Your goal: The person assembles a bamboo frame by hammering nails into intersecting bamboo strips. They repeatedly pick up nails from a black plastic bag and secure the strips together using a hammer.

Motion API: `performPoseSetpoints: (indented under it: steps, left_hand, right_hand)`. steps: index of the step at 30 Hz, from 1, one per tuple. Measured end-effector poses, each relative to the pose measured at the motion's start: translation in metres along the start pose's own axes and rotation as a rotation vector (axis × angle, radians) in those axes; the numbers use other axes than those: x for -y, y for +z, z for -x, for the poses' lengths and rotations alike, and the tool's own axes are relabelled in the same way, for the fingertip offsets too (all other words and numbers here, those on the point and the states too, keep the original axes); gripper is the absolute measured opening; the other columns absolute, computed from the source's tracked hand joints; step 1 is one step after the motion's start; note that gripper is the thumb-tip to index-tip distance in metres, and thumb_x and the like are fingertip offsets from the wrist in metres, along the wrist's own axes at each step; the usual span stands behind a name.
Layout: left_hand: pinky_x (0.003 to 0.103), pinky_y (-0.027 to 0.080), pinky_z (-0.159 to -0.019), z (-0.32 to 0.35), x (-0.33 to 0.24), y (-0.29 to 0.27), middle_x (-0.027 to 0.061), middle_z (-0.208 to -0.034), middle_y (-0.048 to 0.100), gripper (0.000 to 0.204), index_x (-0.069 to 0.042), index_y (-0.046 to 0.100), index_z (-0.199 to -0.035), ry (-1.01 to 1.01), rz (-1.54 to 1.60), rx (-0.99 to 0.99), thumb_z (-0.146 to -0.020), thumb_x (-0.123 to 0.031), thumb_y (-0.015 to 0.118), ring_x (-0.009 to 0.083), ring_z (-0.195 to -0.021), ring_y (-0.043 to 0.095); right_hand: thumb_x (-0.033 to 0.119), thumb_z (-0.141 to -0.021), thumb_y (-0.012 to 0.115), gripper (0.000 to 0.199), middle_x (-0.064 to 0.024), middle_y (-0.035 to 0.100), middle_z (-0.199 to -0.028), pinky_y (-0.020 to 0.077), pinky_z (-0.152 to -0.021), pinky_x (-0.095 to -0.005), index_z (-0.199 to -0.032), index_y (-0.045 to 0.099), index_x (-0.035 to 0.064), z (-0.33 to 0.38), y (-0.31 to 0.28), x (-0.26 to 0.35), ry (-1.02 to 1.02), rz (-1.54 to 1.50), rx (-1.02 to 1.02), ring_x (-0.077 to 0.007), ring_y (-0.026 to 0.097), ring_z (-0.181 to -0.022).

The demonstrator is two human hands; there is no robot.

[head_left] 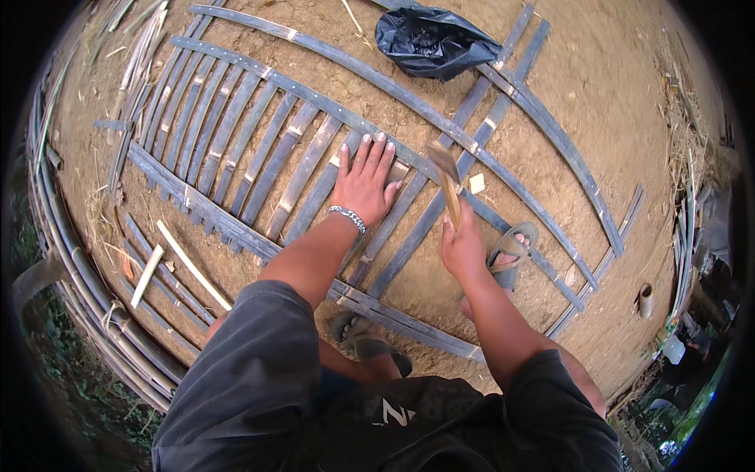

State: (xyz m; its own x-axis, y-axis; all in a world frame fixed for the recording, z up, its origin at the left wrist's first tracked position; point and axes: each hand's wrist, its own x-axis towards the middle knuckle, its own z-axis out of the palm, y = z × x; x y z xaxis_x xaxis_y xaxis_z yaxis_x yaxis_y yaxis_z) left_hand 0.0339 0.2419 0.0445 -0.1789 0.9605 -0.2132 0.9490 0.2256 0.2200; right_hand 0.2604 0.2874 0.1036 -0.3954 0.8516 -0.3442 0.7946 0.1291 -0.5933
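Nearest the viewer are the person's dark shirt [393, 433] and two sandalled feet; the left sandal [370, 346] stands near the lower rail [212, 203] of a slatted frame of dark split strips on bare earth [613, 134]. To the left of the shirt, pale split pieces [147, 275] lie near thinner dark strips, with a bundle of long poles [118, 322] curving along the outer edge.

The left hand [365, 179], a chain bracelet [348, 219] at its wrist, lies palm down across the slats [283, 141]; its grip is wide, fingers extended toward the upper rail [314, 98], holding nothing. The right hand [462, 248] has its grip closed round the wooden handle of a short tool [451, 197], whose head is above the upper rail in this view; contact cannot be told. The right sandal [515, 244] is just beyond this hand's right side.

Farther off, a long strip [377, 77] runs roughly alongside the upper rail, crossing two diagonal strips [494, 118]. Farthest, a crumpled black plastic bag [434, 43] rests near their upper ends.
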Motion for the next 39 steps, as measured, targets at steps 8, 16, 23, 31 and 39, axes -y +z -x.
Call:
performPoseSetpoints:
  steps: [8, 16, 23, 31, 39]
  left_hand:
    - [0.058, 0.008, -0.129, -0.001, 0.002, -0.005, 0.0094, -0.174, 0.017, 0.075, -0.012, 0.026, -0.165, -0.006, -0.021, 0.024, -0.105, -0.051, 0.047, 0.0299, -0.161, 0.012]
    - [0.058, 0.015, -0.128, 0.071, -0.055, -0.129, 0.0124, -0.176, 0.008, 0.087, -0.006, 0.012, -0.167, -0.24, 0.241, 0.572, -0.105, -0.059, 0.042, 0.0296, -0.162, 0.01]
    - [0.045, 0.049, -0.105, 0.256, -0.082, -0.248, 0.0244, -0.133, 0.065, 0.06, -0.005, 0.06, -0.141, -0.474, 0.691, 0.526, -0.098, -0.046, 0.064, 0.0417, -0.123, 0.062]
    - [0.041, 0.055, -0.087, 0.433, -0.098, -0.465, 0.0212, -0.1, 0.075, 0.035, -0.003, 0.078, -0.104, -0.769, 0.816, 0.546, -0.095, -0.036, 0.072, 0.0349, -0.096, 0.072]
    - [0.041, 0.051, -0.103, 0.44, -0.14, -0.692, 0.0197, -0.122, 0.073, 0.038, -0.004, 0.074, -0.124, -0.672, 1.026, -0.257, -0.096, -0.03, 0.072, 0.031, -0.118, 0.069]
  right_hand:
    - [0.017, -0.102, 0.059, 0.045, -0.0327, 0.066, -0.12, 0.0502, -0.09, -0.0559, -0.143, 0.046, 0.0063, -0.019, -0.013, 0.005, 0.055, -0.095, -0.124, -0.0525, 0.064, -0.108]
    - [0.01, -0.1, 0.059, 0.036, -0.0223, 0.066, -0.101, 0.0527, -0.075, -0.0478, -0.133, 0.048, 0.004, -0.02, -0.078, 0.062, 0.416, -0.367, -0.125, -0.0374, 0.066, -0.089]
    - [0.002, -0.097, 0.052, 0.019, -0.0072, 0.053, -0.076, 0.0452, -0.047, -0.035, -0.115, 0.049, 0.0083, 0.04, -0.279, 0.056, 0.742, -0.714, 0.024, -0.0179, 0.052, -0.058]
    - [0.003, -0.092, 0.063, 0.024, -0.0139, 0.062, -0.074, 0.0507, -0.046, -0.0441, -0.112, 0.049, 0.0028, 0.281, -0.528, -0.11, 0.379, 0.51, 0.411, -0.0263, 0.064, -0.059]
    - [0.018, -0.083, 0.078, 0.044, -0.0253, 0.074, -0.09, 0.062, -0.07, -0.0468, -0.114, 0.06, -0.0068, 0.311, -0.581, 0.083, 0.41, 0.78, 0.855, -0.0366, 0.077, -0.085]
